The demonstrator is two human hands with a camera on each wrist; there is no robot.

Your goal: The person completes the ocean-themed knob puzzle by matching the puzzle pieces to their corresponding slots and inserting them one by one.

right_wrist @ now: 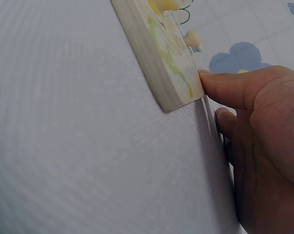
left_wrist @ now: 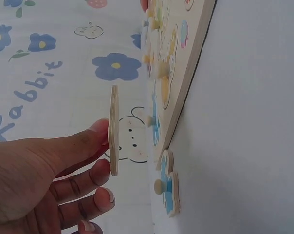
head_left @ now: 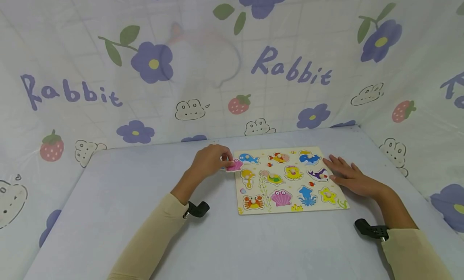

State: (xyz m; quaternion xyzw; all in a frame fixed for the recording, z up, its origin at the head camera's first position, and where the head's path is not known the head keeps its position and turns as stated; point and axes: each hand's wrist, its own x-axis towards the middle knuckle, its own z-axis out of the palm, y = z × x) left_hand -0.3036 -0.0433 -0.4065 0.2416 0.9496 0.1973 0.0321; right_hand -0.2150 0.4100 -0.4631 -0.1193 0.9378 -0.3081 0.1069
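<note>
My left hand (head_left: 212, 161) pinches a pink shell puzzle piece (head_left: 236, 165) between thumb and fingers, at the upper left corner of the wooden puzzle board (head_left: 290, 209). In the left wrist view the piece (left_wrist: 114, 134) shows edge-on, raised off the table. A blue knobbed piece (left_wrist: 169, 187) lies on the table beside the board's corner, mostly hidden by the hand in the head view. My right hand (head_left: 353, 179) rests along the board's right edge with fingers extended, its thumb (right_wrist: 225, 87) touching the edge.
Sea-animal pictures cover the board, among them a crab (head_left: 253, 202), a turtle (head_left: 272, 177) and a starfish (head_left: 328, 195), many with knobs. The pale table (head_left: 282, 247) meets a printed curtain (head_left: 203, 78) at its back edge.
</note>
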